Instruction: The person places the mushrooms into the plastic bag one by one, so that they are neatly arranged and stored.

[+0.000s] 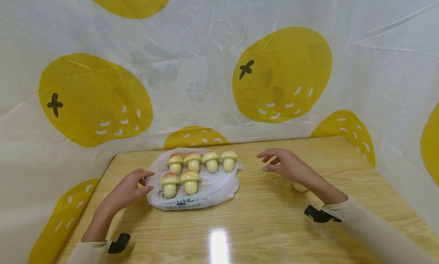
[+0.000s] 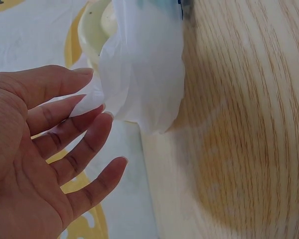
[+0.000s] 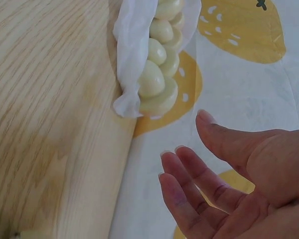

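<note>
Several toy mushrooms, with pale stalks and yellow-green caps tinged red, lie in two rows on a white plastic bag with printed lettering along its near edge. My left hand is at the bag's left edge, thumb and fingers apart and loosely bent. The left wrist view has its fingertips right at the crumpled plastic. Off to the right of the bag, my right hand hovers with relaxed fingers and nothing in them. Bag and mushrooms lie beyond its fingertips in the right wrist view.
A pale round thing sits on the wooden table, mostly hidden by my right wrist. Behind and beside the table hangs a white cloth printed with big yellow fruit. Black wrist straps show at both cuffs.
</note>
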Demonstrator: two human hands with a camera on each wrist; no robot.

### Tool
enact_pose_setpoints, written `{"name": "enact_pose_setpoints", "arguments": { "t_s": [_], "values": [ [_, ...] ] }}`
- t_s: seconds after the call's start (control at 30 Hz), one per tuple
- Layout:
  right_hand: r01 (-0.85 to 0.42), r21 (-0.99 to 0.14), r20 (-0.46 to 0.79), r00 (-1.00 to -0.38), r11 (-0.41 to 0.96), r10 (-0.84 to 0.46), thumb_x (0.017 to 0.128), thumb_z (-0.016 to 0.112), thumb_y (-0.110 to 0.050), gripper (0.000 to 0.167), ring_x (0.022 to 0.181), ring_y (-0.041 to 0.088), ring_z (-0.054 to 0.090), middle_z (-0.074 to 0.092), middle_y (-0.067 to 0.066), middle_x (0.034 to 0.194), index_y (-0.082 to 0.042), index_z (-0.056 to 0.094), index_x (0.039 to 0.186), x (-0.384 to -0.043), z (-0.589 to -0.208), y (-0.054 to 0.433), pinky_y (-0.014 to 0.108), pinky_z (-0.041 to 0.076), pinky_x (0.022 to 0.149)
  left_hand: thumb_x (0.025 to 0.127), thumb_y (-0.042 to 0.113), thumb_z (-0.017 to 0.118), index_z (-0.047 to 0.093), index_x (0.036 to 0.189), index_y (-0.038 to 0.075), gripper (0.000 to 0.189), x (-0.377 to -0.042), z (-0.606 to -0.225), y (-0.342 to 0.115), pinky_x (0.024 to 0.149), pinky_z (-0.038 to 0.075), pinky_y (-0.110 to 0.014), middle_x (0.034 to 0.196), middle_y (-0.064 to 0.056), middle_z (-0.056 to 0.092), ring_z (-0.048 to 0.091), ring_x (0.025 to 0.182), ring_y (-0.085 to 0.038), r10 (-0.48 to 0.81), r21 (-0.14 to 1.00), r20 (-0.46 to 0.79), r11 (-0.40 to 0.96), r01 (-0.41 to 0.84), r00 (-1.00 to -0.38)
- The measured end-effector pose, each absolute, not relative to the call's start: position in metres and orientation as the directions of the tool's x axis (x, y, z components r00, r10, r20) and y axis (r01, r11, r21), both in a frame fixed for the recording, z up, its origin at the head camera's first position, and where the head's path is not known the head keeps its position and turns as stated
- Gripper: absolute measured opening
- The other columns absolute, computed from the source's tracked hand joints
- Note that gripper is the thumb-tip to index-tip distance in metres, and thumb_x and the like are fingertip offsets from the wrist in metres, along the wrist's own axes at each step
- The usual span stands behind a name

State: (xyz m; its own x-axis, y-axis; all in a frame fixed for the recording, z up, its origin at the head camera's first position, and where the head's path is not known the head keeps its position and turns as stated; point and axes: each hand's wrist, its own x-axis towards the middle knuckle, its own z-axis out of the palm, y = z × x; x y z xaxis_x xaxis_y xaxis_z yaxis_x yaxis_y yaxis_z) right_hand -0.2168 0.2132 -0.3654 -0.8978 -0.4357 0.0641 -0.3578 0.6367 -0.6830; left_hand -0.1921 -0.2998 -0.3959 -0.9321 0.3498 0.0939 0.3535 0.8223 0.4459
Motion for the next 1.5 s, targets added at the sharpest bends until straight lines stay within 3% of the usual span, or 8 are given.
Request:
{"name": "enact_pose_setpoints", "arguments": {
  "t_s": [0.4,1.3,1.5],
  "values": [
    [-0.354,-0.651,0.062,-0.906,0.672,-0.418,0.092,0.075,-0.010,0.043,0.097,0.030,0.069,0.068,0.014,0.116,-0.006,0.065,0.133,-0.209,-0.367,0.249,0.039,0.058,0.080,0.090,0.009,0.074,0.066,0.126,-0.005,0.039,-0.191,-0.396,-0.299,0.068,0.051,-0.028,0.101,-0.005,0.063,0.062,0.088,-0.017,0.349,0.453,0.105,0.817,0.357,-0.931],
    [-0.371,-0.510,0.096,-0.921,0.776,-0.377,0.088,0.079,-0.014,0.052,0.106,0.041,0.066,0.067,0.023,0.121,-0.001,0.062,0.136,-0.197,-0.367,0.293,0.056,0.054,0.086,0.091,0.009,0.072,0.066,0.127,-0.005,0.040,-0.191,-0.396,-0.302,0.069,0.051,-0.028,0.102,-0.004,0.063,0.062,0.088,-0.016,0.344,0.449,0.102,0.821,0.352,-0.933],
    [-0.355,-0.501,0.095,-0.929,0.789,-0.358,0.086,0.081,-0.017,0.057,0.107,0.045,0.066,0.062,0.026,0.130,-0.002,0.061,0.137,-0.194,-0.368,0.300,0.052,0.057,0.080,0.090,0.010,0.074,0.066,0.126,-0.006,0.039,-0.192,-0.397,-0.303,0.069,0.051,-0.028,0.100,-0.005,0.063,0.062,0.087,-0.016,0.348,0.451,0.114,0.816,0.361,-0.931]
  ]
}}
